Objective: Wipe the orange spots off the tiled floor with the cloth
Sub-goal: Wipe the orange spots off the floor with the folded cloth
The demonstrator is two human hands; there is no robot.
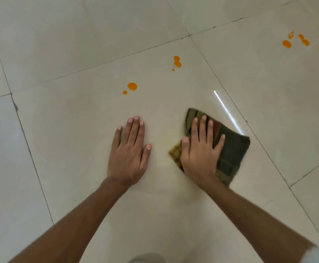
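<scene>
My right hand (199, 151) lies flat with fingers spread on a folded dark green and brown cloth (230, 149), pressing it onto the glossy beige tiled floor (78, 63). My left hand (129, 150) rests flat on the bare tile just to the left of the cloth, holding nothing. A faint yellowish smear (164, 141) shows between the two hands. Orange spots lie farther out: a pair of orange spots (132, 86) ahead of my left hand, a small orange cluster (177, 62) beyond that, and several orange drops (295, 39) at the far right.
Dark grout lines (14, 107) cross the floor between the large tiles. A bright light streak (227, 111) reflects off the tile just right of the cloth. A pale blurred shape (145, 259) shows at the bottom edge.
</scene>
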